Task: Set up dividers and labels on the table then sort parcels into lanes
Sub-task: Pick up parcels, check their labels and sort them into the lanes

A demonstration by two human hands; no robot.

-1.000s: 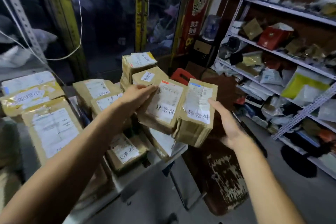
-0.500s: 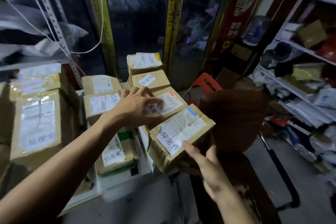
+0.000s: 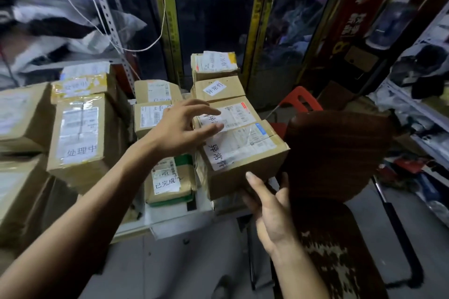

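Parcels lay in a row at the right end of the table, and I saw the nearest one overhanging its front edge. My left hand hovered above them with fingers spread, holding nothing. My right hand touched the near box from below with straight, relaxed fingers. Just beside, a brown chair narrowed the room on the right. More labelled boxes crowded the left side.
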